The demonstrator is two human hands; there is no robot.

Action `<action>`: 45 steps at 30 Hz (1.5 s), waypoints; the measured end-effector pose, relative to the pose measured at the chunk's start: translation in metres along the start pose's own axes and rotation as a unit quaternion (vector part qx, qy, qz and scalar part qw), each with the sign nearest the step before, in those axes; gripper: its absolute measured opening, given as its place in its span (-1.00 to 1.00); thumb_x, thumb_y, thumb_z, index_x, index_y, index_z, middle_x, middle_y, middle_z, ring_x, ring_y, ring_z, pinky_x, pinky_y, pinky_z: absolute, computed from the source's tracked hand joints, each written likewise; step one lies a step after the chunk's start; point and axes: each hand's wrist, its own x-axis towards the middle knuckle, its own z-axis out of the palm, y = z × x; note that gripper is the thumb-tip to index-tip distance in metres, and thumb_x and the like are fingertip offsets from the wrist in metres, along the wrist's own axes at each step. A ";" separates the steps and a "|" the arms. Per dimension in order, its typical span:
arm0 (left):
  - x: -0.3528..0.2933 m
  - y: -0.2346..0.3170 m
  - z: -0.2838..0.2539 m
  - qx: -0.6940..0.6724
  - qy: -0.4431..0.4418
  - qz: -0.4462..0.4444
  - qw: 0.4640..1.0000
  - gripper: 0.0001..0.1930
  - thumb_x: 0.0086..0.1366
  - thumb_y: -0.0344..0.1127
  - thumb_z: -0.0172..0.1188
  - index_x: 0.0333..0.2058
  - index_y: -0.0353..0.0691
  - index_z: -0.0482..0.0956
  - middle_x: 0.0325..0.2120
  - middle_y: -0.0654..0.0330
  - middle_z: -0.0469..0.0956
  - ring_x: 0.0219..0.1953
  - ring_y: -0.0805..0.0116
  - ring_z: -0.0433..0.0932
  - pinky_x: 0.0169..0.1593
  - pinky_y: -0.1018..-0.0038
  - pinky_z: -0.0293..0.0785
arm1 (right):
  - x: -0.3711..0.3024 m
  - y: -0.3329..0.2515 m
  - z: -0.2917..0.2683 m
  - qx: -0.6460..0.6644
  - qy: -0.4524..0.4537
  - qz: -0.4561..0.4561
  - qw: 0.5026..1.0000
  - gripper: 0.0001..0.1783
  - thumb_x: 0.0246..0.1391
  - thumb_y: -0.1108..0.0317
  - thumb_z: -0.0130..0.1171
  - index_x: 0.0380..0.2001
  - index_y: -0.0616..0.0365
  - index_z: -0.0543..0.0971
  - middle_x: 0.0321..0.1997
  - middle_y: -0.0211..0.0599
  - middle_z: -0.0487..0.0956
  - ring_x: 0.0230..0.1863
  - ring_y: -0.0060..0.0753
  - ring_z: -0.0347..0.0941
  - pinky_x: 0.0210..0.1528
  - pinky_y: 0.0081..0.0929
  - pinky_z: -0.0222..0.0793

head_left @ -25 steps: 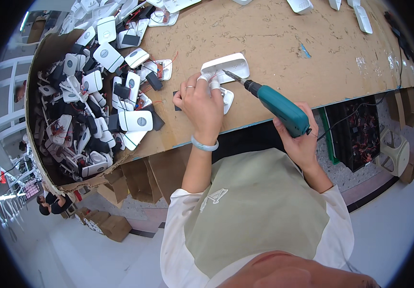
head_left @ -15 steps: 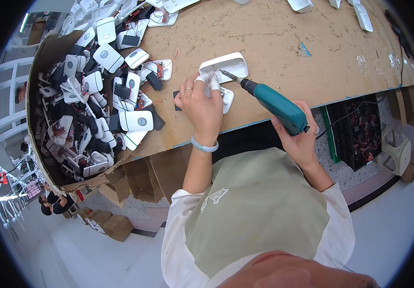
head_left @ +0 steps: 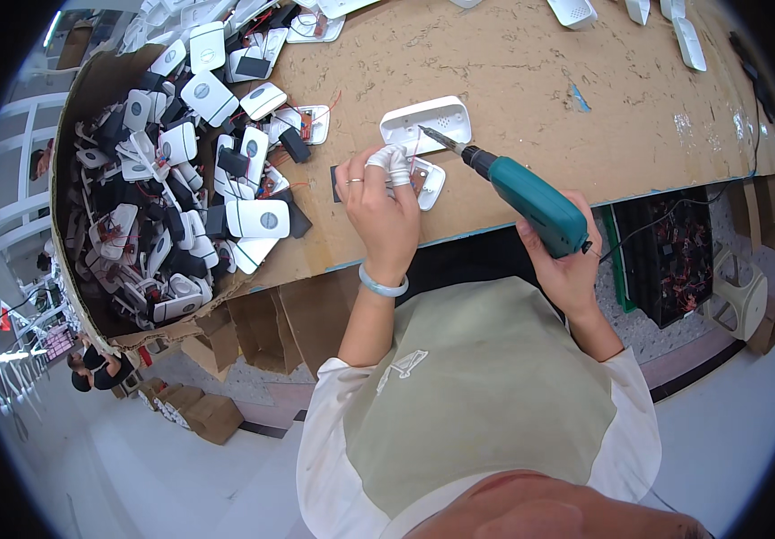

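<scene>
Her left hand (head_left: 386, 208) covers half the open device (head_left: 425, 180); white casings (head_left: 688, 40) along the frame's top edge are cut off.

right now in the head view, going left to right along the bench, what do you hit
cardboard box of white and black device parts → left hand → open white casing → teal electric screwdriver → right hand → crate of dark parts below the bench edge

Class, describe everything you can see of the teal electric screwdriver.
The teal plastic electric screwdriver has a thick body, a black collar and a thin metal bit. It lies slanted, bit pointing up-left, its tip at the white plastic casing on the chipboard bench. The right hand grips its rear; a dark cable trails off.
</scene>
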 end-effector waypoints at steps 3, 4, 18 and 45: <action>0.001 0.006 0.004 0.039 0.009 0.001 0.999 -0.74 0.20 -0.42 0.28 -0.12 -0.34 0.63 -0.07 0.01 0.56 -0.03 0.00 0.42 0.08 0.16 0.29 | -0.001 0.001 -0.001 -0.002 0.000 -0.010 1.000 -0.78 0.05 0.47 0.41 -0.25 0.27 0.60 -0.22 -0.18 0.52 -0.23 -0.25 0.49 -0.17 -0.44 0.42; 0.001 0.009 0.005 0.044 0.020 -0.003 0.999 -0.71 0.20 -0.40 0.29 -0.10 -0.34 0.62 -0.09 0.02 0.57 -0.04 0.02 0.42 0.08 0.16 0.27 | -0.001 0.001 -0.001 -0.003 0.002 -0.004 1.000 -0.78 0.05 0.47 0.41 -0.25 0.27 0.60 -0.22 -0.18 0.52 -0.23 -0.26 0.49 -0.17 -0.44 0.42; 0.008 0.018 0.000 -0.052 -0.061 0.027 0.996 -0.69 0.15 -0.30 0.41 -0.12 -0.22 0.68 -0.41 0.25 0.60 -0.20 0.19 0.44 -0.08 0.25 0.19 | -0.006 -0.012 -0.023 -0.037 0.023 -0.021 0.999 -0.77 0.06 0.47 0.43 -0.24 0.28 0.62 -0.19 -0.23 0.53 -0.22 -0.36 0.49 -0.17 -0.49 0.40; 0.013 0.011 0.013 0.121 0.017 -0.017 0.992 -0.82 0.05 -0.41 0.29 -0.34 -0.33 0.63 0.01 0.06 0.59 0.09 0.01 0.40 0.10 0.08 0.15 | 0.012 0.014 0.015 -0.070 -0.045 -0.082 0.993 -0.75 0.04 0.53 0.39 -0.23 0.29 0.55 -0.21 -0.12 0.50 -0.26 -0.18 0.50 -0.19 -0.43 0.44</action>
